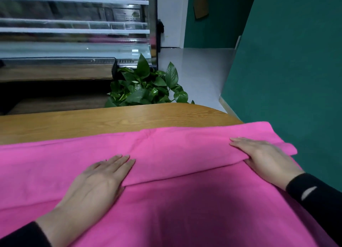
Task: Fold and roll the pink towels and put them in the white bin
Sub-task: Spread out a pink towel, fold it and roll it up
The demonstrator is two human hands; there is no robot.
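Left hand (96, 182) and right hand (266, 159), fingers straight, thumbs tucked under the fold edge of the towel (175, 154); bare table (111, 121) beyond.

A café or bakery shop floor, seen from behind a wooden counter (118, 121). Past the counter, beyond where both hands press a spread cloth, stands a glass display case (74, 24) with bare white shelves and a part-legible label reading "EEZIN". A leafy green potted plant (146, 87) sits at its foot. To the right, dark green walls (288, 61) flank a pale tiled floor (196, 74).
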